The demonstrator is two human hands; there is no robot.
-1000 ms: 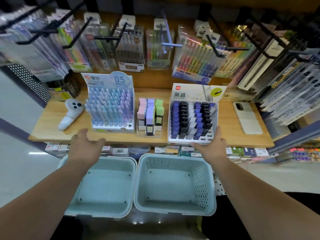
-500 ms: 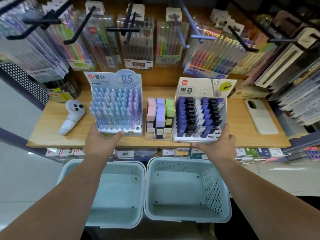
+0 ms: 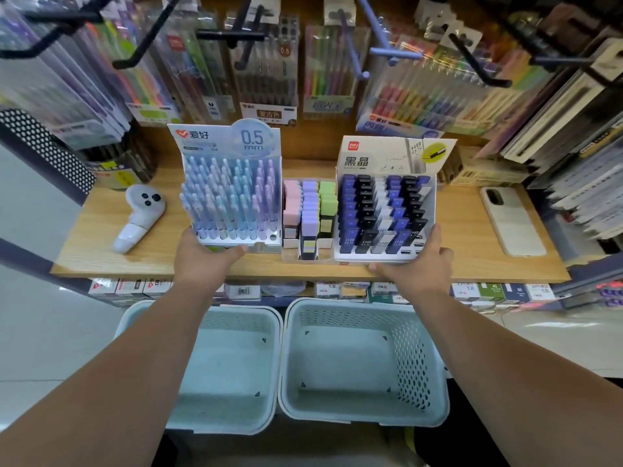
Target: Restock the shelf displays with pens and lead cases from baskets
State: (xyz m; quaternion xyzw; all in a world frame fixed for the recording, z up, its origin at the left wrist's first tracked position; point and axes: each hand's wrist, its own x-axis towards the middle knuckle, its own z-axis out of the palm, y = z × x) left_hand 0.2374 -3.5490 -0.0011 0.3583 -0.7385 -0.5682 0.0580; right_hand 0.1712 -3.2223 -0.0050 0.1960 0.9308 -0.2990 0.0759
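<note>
My left hand (image 3: 202, 257) grasps the pen display (image 3: 232, 197) by its front-left corner. My right hand (image 3: 418, 264) grasps the lead case display (image 3: 384, 214) by its front-right corner. Both stand at the front edge of the shelf (image 3: 101, 251), with the eraser tray (image 3: 310, 214) between them. The controller (image 3: 140, 215) lies left and the phone (image 3: 512, 220) right. The left basket (image 3: 242, 311) and right basket (image 3: 354, 303) sit below.

I count two baskets, the left basket (image 3: 242, 320) and the right basket (image 3: 416, 358). I see three displays: pen display (image 3: 232, 197), tray of pastel blocks (image 3: 310, 214), lead case display (image 3: 384, 214). One white controller (image 3: 140, 214), one phone (image 3: 512, 220), and two hands: left hand (image 3: 202, 259), right hand (image 3: 416, 266).
</note>
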